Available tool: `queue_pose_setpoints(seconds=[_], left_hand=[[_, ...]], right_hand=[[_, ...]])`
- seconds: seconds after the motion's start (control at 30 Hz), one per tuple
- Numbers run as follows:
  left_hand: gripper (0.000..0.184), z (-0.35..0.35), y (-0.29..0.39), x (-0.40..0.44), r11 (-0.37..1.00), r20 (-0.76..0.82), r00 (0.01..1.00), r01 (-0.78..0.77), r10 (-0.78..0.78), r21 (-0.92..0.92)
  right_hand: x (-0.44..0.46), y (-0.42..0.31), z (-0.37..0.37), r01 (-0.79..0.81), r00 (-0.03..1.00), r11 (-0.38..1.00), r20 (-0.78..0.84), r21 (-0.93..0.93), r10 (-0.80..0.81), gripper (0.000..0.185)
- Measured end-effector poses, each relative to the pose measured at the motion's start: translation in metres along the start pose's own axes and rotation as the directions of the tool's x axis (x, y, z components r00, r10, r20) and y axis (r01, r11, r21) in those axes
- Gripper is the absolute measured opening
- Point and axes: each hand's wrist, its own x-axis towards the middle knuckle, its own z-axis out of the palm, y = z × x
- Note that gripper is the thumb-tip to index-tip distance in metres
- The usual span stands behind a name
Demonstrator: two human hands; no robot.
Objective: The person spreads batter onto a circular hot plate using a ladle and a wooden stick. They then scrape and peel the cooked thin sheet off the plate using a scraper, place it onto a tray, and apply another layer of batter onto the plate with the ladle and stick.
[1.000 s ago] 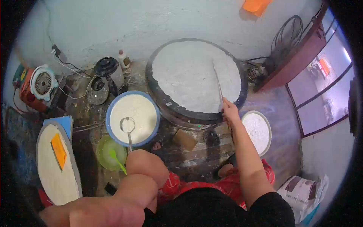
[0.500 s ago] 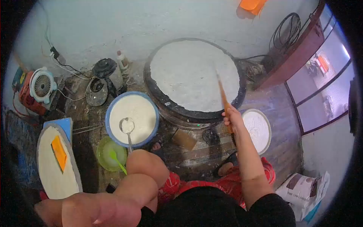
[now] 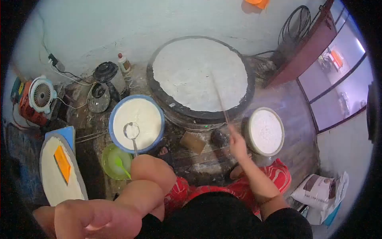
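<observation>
My right hand (image 3: 237, 144) is closed around the handle end of a long, thin wooden spatula (image 3: 220, 96), slightly blurred by motion. Its blade reaches over the white batter sheet (image 3: 191, 73) covering a large round black griddle (image 3: 154, 81). Whether the blade touches the sheet is not clear. At lower left, large bare limb shapes close to the camera include what seems to be my left arm (image 3: 99, 219); its fingers cannot be made out. Beyond the bare knee, a metal ladle (image 3: 134, 143) rests in a blue-rimmed basin (image 3: 112, 137) of pale batter.
A bowl of white powder (image 3: 283, 137) stands right of the griddle. A green bowl (image 3: 105, 167) holds a green spoon (image 3: 121, 164). An orange piece (image 3: 62, 164) lies on a pale oval stack (image 3: 49, 159). A fan (image 3: 42, 95), blender jug (image 3: 111, 79) and sack (image 3: 314, 191) surround the floor area.
My right hand has moved left and a little down with the spatula, whose blade has swung left across the sheet. The whole view has shifted slightly.
</observation>
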Motion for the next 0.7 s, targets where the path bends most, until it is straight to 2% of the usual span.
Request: queue_pose_setpoints(seconds=[0.03, 0.07, 0.1, 0.13, 0.17, 0.2, 0.23, 0.27, 0.3, 0.33, 0.4, 0.57, 0.63, 0.67, 0.7], left_hand=[[0.023, 0.0, -0.007, 0.002, 1.0, -0.001, 1.0, 0.0, 0.0, -0.003], [0.023, 0.003, -0.02, 0.006, 0.994, 0.008, 1.0, -0.024, 0.025, -0.102], [0.024, 0.004, -0.027, 0.008, 0.978, 0.013, 0.999, -0.045, 0.048, -0.202], [0.024, 0.003, -0.028, 0.006, 0.978, 0.012, 0.999, -0.04, 0.043, -0.207], [0.025, 0.001, -0.028, 0.005, 0.958, 0.009, 0.989, -0.14, 0.147, -0.25], [0.026, 0.0, -0.028, 0.004, 0.927, 0.001, 0.968, -0.238, 0.249, -0.291], [0.026, 0.002, -0.032, 0.006, 0.927, 0.001, 0.969, -0.235, 0.246, -0.293], [0.027, 0.005, -0.039, 0.009, 0.913, -0.005, 0.95, -0.303, 0.313, -0.272], [0.028, 0.007, -0.045, 0.011, 0.895, -0.01, 0.925, -0.37, 0.379, -0.251], [0.028, 0.009, -0.048, 0.013, 0.894, -0.011, 0.926, -0.368, 0.378, -0.254], [0.03, 0.012, -0.053, 0.016, 0.829, 0.002, 0.889, -0.426, 0.458, -0.364], [0.031, 0.007, -0.044, 0.011, 0.889, 0.0, 0.927, -0.36, 0.375, -0.285], [0.031, 0.015, -0.037, 0.009, 0.906, -0.001, 0.936, -0.34, 0.351, -0.252], [0.025, 0.03, -0.027, 0.008, 0.872, -0.265, 0.894, -0.425, 0.361, -0.245], [0.028, 0.038, -0.021, 0.004, 0.837, -0.512, 0.787, -0.504, 0.344, -0.214]], right_hand=[[-0.015, 0.007, 0.006, 0.086, 0.974, 0.984, 0.193, 0.158, -0.116, 0.036], [-0.024, 0.005, 0.007, 0.133, 0.899, 0.937, 0.359, 0.324, -0.251, 0.036], [-0.03, 0.003, 0.003, 0.126, 0.9, 0.938, 0.36, 0.323, -0.244, 0.036], [-0.037, -0.01, -0.009, -0.091, 0.879, 0.909, 0.462, 0.407, -0.119, 0.036], [-0.041, -0.017, -0.016, -0.306, 0.823, 0.834, 0.568, 0.46, -0.011, 0.037], [-0.041, -0.014, -0.018, -0.31, 0.824, 0.832, 0.567, 0.461, -0.007, 0.037], [-0.04, -0.009, -0.022, -0.406, 0.84, 0.766, 0.534, 0.499, 0.098, 0.038], [-0.039, -0.002, -0.025, -0.489, 0.84, 0.685, 0.503, 0.539, 0.204, 0.039], [-0.041, 0.01, -0.024, -0.48, 0.855, 0.638, 0.482, 0.602, 0.189, 0.039], [-0.045, 0.013, -0.027, -0.482, 0.855, 0.636, 0.481, 0.603, 0.192, 0.039], [-0.051, 0.016, -0.034, -0.517, 0.841, 0.617, 0.485, 0.594, 0.239, 0.039], [-0.07, 0.033, -0.03, -0.494, 0.859, 0.646, 0.442, 0.582, 0.258, 0.038], [-0.076, 0.041, -0.022, -0.324, 0.933, 0.823, 0.303, 0.466, 0.196, 0.038], [-0.076, 0.037, -0.023, -0.326, 0.932, 0.822, 0.303, 0.466, 0.197, 0.038], [-0.076, 0.029, -0.024, -0.187, 0.966, 0.941, 0.228, 0.28, 0.124, 0.039]])
